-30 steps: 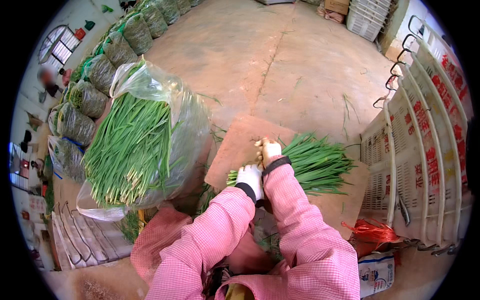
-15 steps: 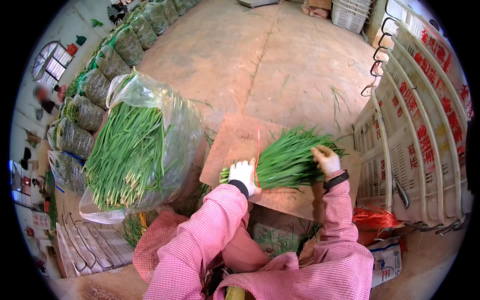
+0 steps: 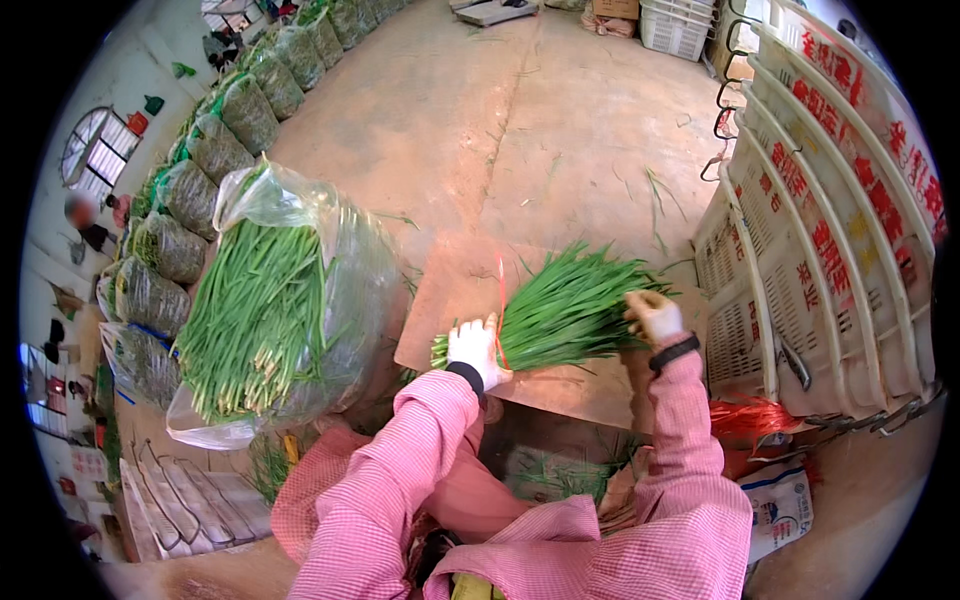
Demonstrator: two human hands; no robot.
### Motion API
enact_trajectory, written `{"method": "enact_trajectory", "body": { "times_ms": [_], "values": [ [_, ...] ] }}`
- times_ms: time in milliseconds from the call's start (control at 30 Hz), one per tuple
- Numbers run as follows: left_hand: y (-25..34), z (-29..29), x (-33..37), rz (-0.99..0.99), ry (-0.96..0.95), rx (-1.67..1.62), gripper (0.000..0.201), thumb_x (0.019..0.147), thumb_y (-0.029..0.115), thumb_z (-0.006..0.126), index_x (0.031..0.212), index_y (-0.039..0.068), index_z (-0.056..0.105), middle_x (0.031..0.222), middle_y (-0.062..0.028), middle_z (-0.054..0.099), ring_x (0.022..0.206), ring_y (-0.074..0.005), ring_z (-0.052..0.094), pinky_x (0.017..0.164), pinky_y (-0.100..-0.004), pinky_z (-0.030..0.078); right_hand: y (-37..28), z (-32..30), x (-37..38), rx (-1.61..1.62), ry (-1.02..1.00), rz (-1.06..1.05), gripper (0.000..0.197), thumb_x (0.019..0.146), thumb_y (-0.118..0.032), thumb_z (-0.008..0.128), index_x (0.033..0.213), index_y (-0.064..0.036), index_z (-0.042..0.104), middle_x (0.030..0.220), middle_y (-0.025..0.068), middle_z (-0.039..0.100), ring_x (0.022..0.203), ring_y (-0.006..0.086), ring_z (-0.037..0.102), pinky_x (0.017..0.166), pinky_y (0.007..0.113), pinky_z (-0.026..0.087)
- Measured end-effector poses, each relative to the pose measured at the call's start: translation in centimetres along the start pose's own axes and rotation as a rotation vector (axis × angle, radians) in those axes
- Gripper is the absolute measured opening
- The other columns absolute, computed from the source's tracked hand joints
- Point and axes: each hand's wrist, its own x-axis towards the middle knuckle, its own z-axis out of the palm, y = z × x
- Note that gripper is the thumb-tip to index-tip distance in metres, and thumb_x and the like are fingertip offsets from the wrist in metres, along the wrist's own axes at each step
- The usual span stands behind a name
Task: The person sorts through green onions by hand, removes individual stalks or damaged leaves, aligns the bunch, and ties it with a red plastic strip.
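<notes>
A bunch of green chives lies across a reddish-brown board, its cut stems to the left and its leaf tips to the right. A thin red tie runs across it near the stem end, with one end standing up. My left hand, in a white glove, is closed over the stems beside the tie and presses them on the board. At the leaf tips, my gloved right hand has its fingers curled together; what they hold, if anything, is hidden.
To the left, a clear plastic bag stands full of loose chives. Stacked white crates rise on the right, beside red strands. Filled bags line the left wall, and a flat scale is at the far end.
The whole view has shifted slightly. My left hand keeps its hold on the stems, and my right hand stays by the leaf tips with its fingers curled.
</notes>
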Motion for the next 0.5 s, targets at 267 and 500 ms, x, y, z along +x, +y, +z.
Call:
{"method": "enact_trajectory", "body": {
  "times_ms": [267, 500],
  "values": [
    [0.0, -0.1, 0.1, 0.021, -0.001, -0.021, 0.092, 0.047, 0.041, 0.070, 0.123, 0.003, 0.035, 0.106, -0.0142, 0.048, 0.101, -0.0275, 0.046, 0.088, -0.0381, 0.033, 3.6, -2.4, 2.9, 0.268, 0.451, 0.115, 0.016, 0.085, -0.016, 0.048, 0.077, -0.0028, 0.050, 0.053, 0.0037, 0.047, 0.036, 0.0128, 0.040, 0.032, 0.025, 0.034],
    [-0.1, -0.2, 0.1, 0.008, -0.034, -0.011, 0.094, 0.046, 0.043, 0.071, 0.124, 0.004, 0.035, 0.106, -0.0124, 0.048, 0.102, -0.0266, 0.045, 0.089, -0.0378, 0.032, 2.4, 0.2, 0.1, 0.102, -0.013, 0.121, 0.041, 0.079, -0.028, 0.061, 0.103, 0.0027, 0.052, 0.061, 0.0054, 0.057, 0.041, 0.0102, 0.047, 0.038, 0.022, 0.036]
  ]
}}
